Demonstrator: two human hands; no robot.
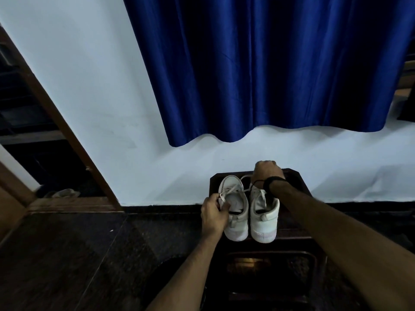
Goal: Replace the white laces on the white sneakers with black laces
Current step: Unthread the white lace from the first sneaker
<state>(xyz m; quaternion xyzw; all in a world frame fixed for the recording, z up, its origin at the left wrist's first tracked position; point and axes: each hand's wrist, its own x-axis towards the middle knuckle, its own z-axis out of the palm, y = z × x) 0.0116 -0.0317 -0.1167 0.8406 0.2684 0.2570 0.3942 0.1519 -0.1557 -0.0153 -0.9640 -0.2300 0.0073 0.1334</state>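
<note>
White sneakers (249, 212) sit on a dark stool (296, 176); left hand (214, 215) pinches a white lace (226, 194), right hand (267, 172) reaches beyond the toes, fingers curled, grip hidden.

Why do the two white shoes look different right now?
The left shoe has its white lace pinched by the left hand; the right shoe has no hand on its heel end. The right hand reaches past the right shoe's toe, hiding it, while the left shoe's toe shows. The left shoe's lace lies loose across its opening. Both are white, side by side on the dark stool, heels toward the person.
</note>
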